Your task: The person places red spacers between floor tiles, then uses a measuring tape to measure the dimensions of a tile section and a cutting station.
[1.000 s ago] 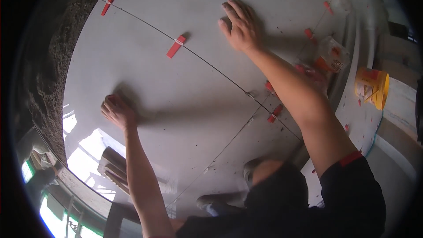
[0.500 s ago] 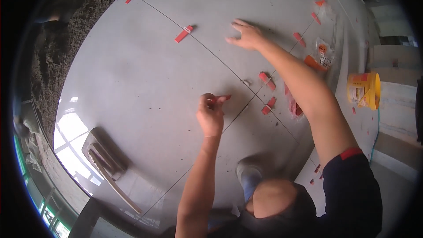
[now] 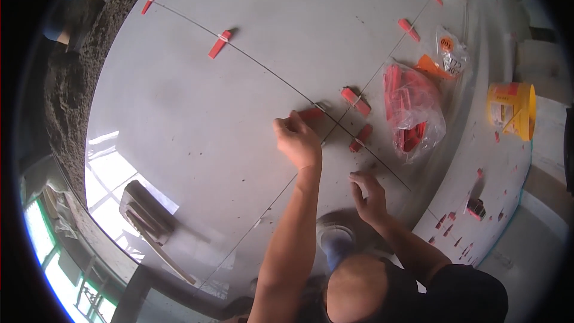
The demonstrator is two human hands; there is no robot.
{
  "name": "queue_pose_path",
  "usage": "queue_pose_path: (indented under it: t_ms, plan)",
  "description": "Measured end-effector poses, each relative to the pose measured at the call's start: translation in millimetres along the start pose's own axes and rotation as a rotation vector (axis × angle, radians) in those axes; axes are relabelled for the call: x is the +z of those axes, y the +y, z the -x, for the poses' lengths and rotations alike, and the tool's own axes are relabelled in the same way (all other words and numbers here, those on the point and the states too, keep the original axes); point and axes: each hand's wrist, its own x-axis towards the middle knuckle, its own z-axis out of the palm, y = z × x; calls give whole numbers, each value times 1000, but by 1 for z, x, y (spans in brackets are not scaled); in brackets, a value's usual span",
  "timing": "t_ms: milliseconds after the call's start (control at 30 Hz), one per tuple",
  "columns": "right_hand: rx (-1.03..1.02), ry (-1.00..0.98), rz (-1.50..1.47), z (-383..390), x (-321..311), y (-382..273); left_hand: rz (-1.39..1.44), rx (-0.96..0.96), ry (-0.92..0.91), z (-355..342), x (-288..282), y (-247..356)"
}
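Two hands of mine are down on the grey floor tiles [image 3: 197,113]. Far out at ten o'clock a red wedge [image 3: 149,3] sits on the thin joint line [image 3: 263,66], and a second red wedge [image 3: 219,43] sits on the same line a little nearer, at about eleven.

My left hand [image 3: 299,140] is at the middle, its fingers pinched around the end of a red wedge [image 3: 311,113] that lies right at the crossing of the joints, just beyond my fingertips at twelve o'clock. The wedge rests on the tile beside the line; how firmly I grip it I cannot tell, but thumb and fingers are closed on it.

At one o'clock from that hand another wedge [image 3: 356,101] crosses the joint, and a further one [image 3: 360,137] lies at three o'clock. My right hand [image 3: 369,197] is below, at five o'clock from the left, flat on the tile with fingers spread, holding nothing.

To the right, a clear bag of red wedges [image 3: 412,110] lies on the tile, and a yellow tub [image 3: 511,109] lies on its side beyond it.
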Motion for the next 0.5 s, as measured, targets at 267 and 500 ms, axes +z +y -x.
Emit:
queue_pose_path:
  t_ms: [267,500]
  plan:
    - [33,96,190,23,-37,36,-123,-90,-9,-3,-11,8]
    - [15,121,471,22,-46,73,-409,719,-220,-25,-28,-9]
